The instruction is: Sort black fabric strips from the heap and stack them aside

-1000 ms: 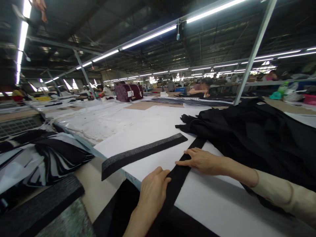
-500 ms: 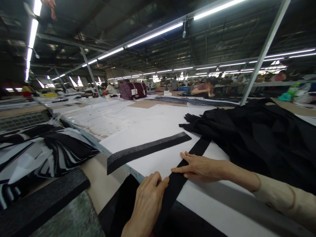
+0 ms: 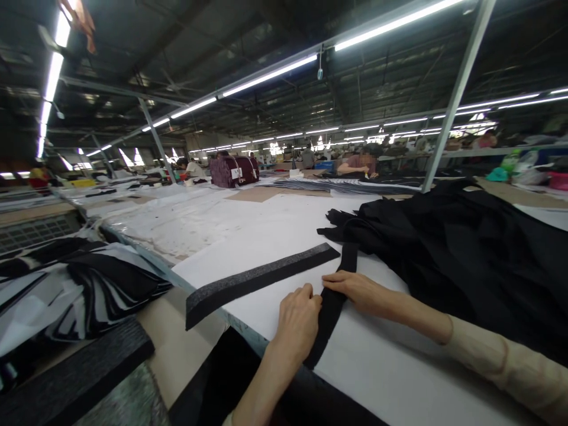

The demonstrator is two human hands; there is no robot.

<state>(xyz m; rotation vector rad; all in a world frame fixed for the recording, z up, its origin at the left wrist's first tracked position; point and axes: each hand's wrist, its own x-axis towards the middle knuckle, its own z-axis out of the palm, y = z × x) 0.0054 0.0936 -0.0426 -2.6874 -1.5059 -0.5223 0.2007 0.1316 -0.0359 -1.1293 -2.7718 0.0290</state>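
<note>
Black strip [image 3: 332,305] under my right hand [image 3: 361,294], lying flat across it; my left hand [image 3: 298,319] curled at its edge, grip unclear; grey band [image 3: 261,285] just left.

Solid black fabric strip [image 3: 331,310], speckled charcoal band [image 3: 261,286], white tabletop [image 3: 377,378], black-and-white striped cloth pile [image 3: 102,278]

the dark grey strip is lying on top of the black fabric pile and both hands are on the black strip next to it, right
Not quite. The head view shows the dark grey strip lying on the white table top, apart from the black fabric pile, not on it. The rest is right: the left hand and right hand are both on the black strip.
</note>
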